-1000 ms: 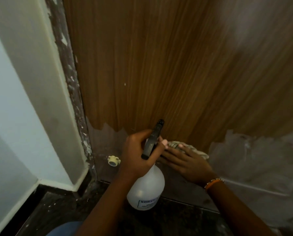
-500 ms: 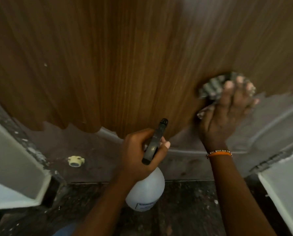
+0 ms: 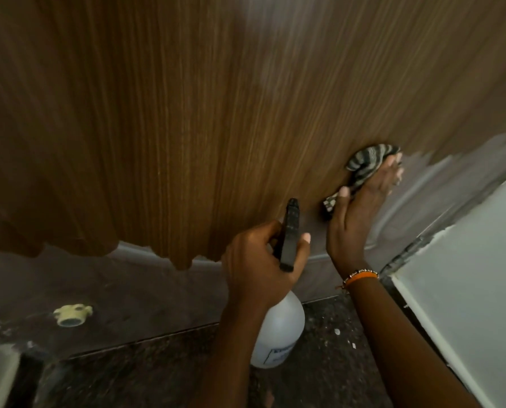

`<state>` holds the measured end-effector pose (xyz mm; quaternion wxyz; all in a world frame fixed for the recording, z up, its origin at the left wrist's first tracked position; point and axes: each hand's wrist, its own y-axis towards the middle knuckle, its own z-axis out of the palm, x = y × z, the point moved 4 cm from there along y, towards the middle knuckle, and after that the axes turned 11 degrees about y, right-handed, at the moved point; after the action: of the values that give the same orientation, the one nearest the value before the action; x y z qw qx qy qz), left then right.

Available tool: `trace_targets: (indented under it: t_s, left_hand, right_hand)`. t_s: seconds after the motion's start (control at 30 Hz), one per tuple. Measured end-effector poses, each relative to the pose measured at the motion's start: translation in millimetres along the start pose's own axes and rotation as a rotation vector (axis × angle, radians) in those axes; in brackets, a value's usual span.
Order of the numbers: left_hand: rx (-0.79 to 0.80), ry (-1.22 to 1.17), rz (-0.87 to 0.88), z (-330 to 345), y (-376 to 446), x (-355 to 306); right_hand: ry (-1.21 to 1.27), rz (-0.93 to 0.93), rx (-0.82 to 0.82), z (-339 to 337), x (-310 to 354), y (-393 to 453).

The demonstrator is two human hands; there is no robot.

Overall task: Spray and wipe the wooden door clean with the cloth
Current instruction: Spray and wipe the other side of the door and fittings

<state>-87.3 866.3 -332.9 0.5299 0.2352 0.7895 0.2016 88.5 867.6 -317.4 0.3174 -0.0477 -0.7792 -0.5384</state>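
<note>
I press my right hand flat, fingers straight, pinning the cloth against the wooden door near its bottom right corner to scrub, while my left hand grips the spray bottle ready.

One wooden door, one spray bottle, one striped cloth, two hands, one orange bracelet and one cream plastic fitting are counted.
</note>
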Motion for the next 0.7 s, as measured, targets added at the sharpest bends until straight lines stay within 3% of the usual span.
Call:
trace_targets:
  t_s: [0.13,0.3,0.4,0.47,0.6,0.7]
  left_hand:
    - [-0.094,-0.138,-0.064,-3.7,-11.7,12.3]
    - [-0.135,-0.160,-0.037,-18.9,-14.6,17.2]
    - [-0.121,-0.102,-0.010,-27.7,-16.6,24.4]
    - [-0.075,-0.087,0.003,-26.6,-13.9,21.1]
    - [0.010,-0.037,0.040,-10.1,-8.1,-5.4]
    - [0.051,-0.040,0.034,5.9,-3.8,-20.6]
  right_hand:
    - [-0.011,-0.014,-0.023,8.8,12.6,-2.9]
    - [-0.171,-0.495,0.283,59.5,56.6,-53.4]
    - [-0.288,-0.609,0.266,57.6,48.3,-54.2]
    - [-0.313,-0.546,0.213,39.0,26.6,-37.6]
    - [-0.168,-0.179,-0.053,-21.5,-42.4,16.3]
    - [-0.104,-0.154,-0.086,-46.0,-71.8,39.1]
